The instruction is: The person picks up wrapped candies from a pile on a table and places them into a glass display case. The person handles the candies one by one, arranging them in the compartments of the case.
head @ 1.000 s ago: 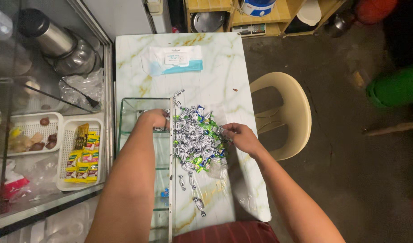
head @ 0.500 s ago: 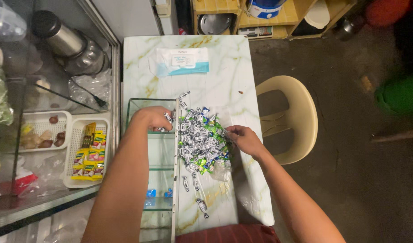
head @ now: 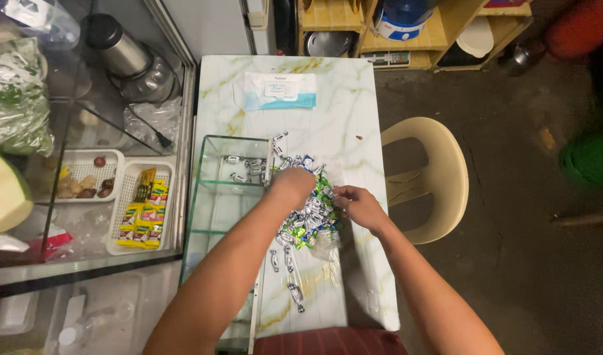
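1. Head view, starting at the left: the glass compartment box sits along the table's left edge, and a few wrapped candies lie in its far section, by its right wall.
2. Just right of that wall, the candy pile covers the middle of the table, stretched from far to near, with strays trailing toward the near edge.
3. Left hand rests palm-down on the pile's far end, fingers curled into the sweets; whether it has pinched any I cannot tell, since the knuckles hide the fingertips.
4. Right hand touches the pile's right edge, fingers bent and apparently nipping a wrapper, though blur makes this uncertain.
5. The box lies left of both hands, so the left hand is nearer to it.
6. Half a second ago the left hand was over the box's far section; it has since crossed the wall onto the pile, while the right hand has stayed put.
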